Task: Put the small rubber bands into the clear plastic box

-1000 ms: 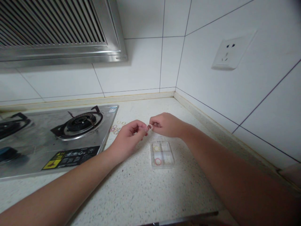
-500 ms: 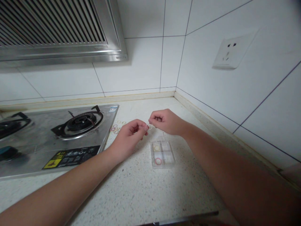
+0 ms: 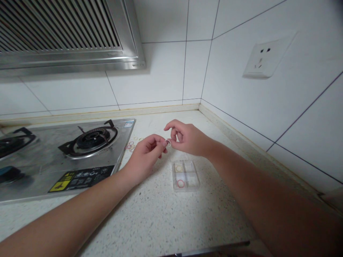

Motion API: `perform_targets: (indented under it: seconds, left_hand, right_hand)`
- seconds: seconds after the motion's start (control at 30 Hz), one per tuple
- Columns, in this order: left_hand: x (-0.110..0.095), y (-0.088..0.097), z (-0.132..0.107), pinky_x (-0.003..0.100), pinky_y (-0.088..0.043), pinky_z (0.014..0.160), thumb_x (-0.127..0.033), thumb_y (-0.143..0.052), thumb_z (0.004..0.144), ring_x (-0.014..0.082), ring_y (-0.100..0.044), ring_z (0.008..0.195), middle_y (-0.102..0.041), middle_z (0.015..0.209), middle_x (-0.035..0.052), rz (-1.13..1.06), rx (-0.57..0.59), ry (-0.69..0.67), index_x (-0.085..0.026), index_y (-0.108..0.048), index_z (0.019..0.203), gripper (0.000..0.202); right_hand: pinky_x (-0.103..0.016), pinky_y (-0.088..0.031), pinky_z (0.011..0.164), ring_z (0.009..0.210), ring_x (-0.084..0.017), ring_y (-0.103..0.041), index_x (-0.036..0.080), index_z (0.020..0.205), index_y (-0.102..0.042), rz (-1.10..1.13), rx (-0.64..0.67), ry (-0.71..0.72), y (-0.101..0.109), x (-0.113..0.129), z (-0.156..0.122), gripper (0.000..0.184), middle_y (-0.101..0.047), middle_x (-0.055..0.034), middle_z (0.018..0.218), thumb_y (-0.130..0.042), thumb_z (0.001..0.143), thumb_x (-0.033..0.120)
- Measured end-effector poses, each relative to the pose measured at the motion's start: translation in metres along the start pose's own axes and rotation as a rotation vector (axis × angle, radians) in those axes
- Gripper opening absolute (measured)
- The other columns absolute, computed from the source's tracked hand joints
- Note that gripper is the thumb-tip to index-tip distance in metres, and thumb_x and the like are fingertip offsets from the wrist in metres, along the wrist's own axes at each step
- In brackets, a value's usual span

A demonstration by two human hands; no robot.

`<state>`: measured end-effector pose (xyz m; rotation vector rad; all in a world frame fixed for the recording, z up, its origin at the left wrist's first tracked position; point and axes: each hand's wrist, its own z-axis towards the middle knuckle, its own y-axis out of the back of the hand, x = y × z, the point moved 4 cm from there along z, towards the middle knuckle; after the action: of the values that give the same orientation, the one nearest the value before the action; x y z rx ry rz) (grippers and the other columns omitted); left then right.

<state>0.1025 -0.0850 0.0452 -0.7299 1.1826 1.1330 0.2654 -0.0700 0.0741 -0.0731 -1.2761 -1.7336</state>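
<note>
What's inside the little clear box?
In the clear box, a yellowish ring lies in the far-left compartment and a reddish ring in the near-left one. I can't make out anything in the right ones; nothing seems to cover them.

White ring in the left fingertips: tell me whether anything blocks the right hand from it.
Nothing visible stands between the right hand and the white ring: the right thumb is at its edge, perhaps touching. The left hand pinches its other side; the clear box lies off that path.
</note>
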Motion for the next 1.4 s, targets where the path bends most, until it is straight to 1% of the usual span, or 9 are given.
perform_targets:
  seconds: [0.07, 0.13, 0.3, 0.4, 0.57, 0.7, 0.9, 1.03, 1.4]
  left_hand:
    - [-0.001, 0.001, 0.001, 0.021, -0.033, 0.048, -0.039, -0.065, 0.089, 0.0080, -0.045, 0.054, -0.060, 0.072, 0.0000, -0.008, -0.020, -0.008, -0.016, -0.061, 0.087, 0.024]
    - [-0.002, 0.002, 0.001, 0.021, -0.033, 0.048, -0.041, -0.065, 0.089, 0.0083, -0.045, 0.054, -0.059, 0.072, -0.0002, -0.022, -0.036, -0.003, -0.016, -0.060, 0.088, 0.025]
    - [0.000, 0.005, 0.002, 0.021, -0.032, 0.047, -0.043, -0.064, 0.089, 0.0089, -0.045, 0.055, -0.059, 0.072, -0.0008, -0.043, -0.070, 0.012, -0.017, -0.058, 0.089, 0.027]
    - [0.001, 0.006, 0.002, 0.022, -0.032, 0.047, -0.043, -0.062, 0.090, 0.0090, -0.046, 0.055, -0.059, 0.072, -0.0008, -0.040, -0.072, 0.008, -0.017, -0.057, 0.087, 0.026]
    - [0.002, 0.005, 0.002, 0.022, -0.032, 0.047, -0.042, -0.062, 0.090, 0.0095, -0.046, 0.056, -0.059, 0.072, -0.0008, -0.049, -0.058, 0.035, -0.018, -0.056, 0.086, 0.025]
    - [0.003, 0.005, 0.003, 0.021, -0.032, 0.047, -0.041, -0.061, 0.090, 0.0091, -0.045, 0.055, -0.058, 0.071, -0.0012, -0.062, -0.035, 0.040, -0.017, -0.056, 0.084, 0.025]
    - [0.004, 0.004, 0.003, 0.021, -0.032, 0.047, -0.041, -0.060, 0.092, 0.0080, -0.043, 0.054, -0.057, 0.070, -0.0012, -0.060, -0.017, 0.047, -0.016, -0.056, 0.081, 0.027]
    - [0.005, 0.005, 0.003, 0.020, -0.031, 0.046, -0.041, -0.060, 0.092, 0.0084, -0.044, 0.055, -0.057, 0.069, -0.0008, -0.073, -0.009, 0.067, -0.017, -0.055, 0.082, 0.027]
    - [0.004, 0.005, 0.002, 0.021, -0.033, 0.047, -0.037, -0.058, 0.093, 0.0093, -0.047, 0.058, -0.061, 0.076, 0.0004, -0.044, -0.029, 0.048, -0.017, -0.056, 0.090, 0.020]
  right_hand:
    - [-0.016, -0.031, 0.065, 0.061, -0.001, -0.044, 0.021, 0.125, -0.050, -0.110, -0.009, 0.041, -0.001, 0.004, -0.001, 0.047, -0.063, 0.0027, 0.087, -0.061, 0.081, 0.030]
    - [-0.016, -0.031, 0.067, 0.064, -0.002, -0.046, 0.022, 0.127, -0.051, -0.173, -0.029, 0.073, 0.000, 0.007, -0.002, 0.045, -0.064, 0.0018, 0.092, -0.059, 0.083, 0.030]
    - [-0.018, -0.033, 0.073, 0.080, -0.004, -0.054, 0.020, 0.110, -0.061, -0.268, -0.067, 0.184, 0.003, 0.011, 0.000, 0.025, -0.064, -0.0005, 0.094, -0.050, 0.092, 0.034]
    - [-0.019, -0.033, 0.075, 0.086, -0.006, -0.056, 0.018, 0.105, -0.064, -0.300, -0.065, 0.220, 0.003, 0.011, 0.000, 0.026, -0.065, -0.0023, 0.096, -0.047, 0.095, 0.036]
    - [-0.018, -0.034, 0.075, 0.086, -0.005, -0.055, 0.023, 0.121, -0.061, -0.292, -0.064, 0.216, 0.003, 0.014, -0.001, 0.031, -0.064, -0.0018, 0.102, -0.049, 0.094, 0.035]
    - [-0.019, -0.033, 0.075, 0.086, -0.006, -0.054, 0.023, 0.113, -0.066, -0.315, -0.025, 0.228, 0.001, 0.016, -0.002, 0.031, -0.065, -0.0017, 0.098, -0.044, 0.097, 0.039]
    - [-0.019, -0.033, 0.074, 0.086, -0.005, -0.055, 0.025, 0.117, -0.065, -0.304, 0.006, 0.239, -0.003, 0.016, -0.002, 0.031, -0.065, -0.0007, 0.100, -0.044, 0.097, 0.034]
    - [-0.020, -0.034, 0.076, 0.087, -0.006, -0.056, 0.020, 0.108, -0.067, -0.282, 0.004, 0.251, -0.002, 0.016, -0.002, 0.030, -0.066, -0.0017, 0.098, -0.044, 0.097, 0.036]
    - [-0.016, -0.033, 0.068, 0.067, -0.002, -0.050, 0.014, 0.096, -0.068, -0.068, -0.059, 0.125, 0.002, 0.016, 0.001, 0.033, -0.065, 0.0000, 0.078, -0.053, 0.093, 0.043]
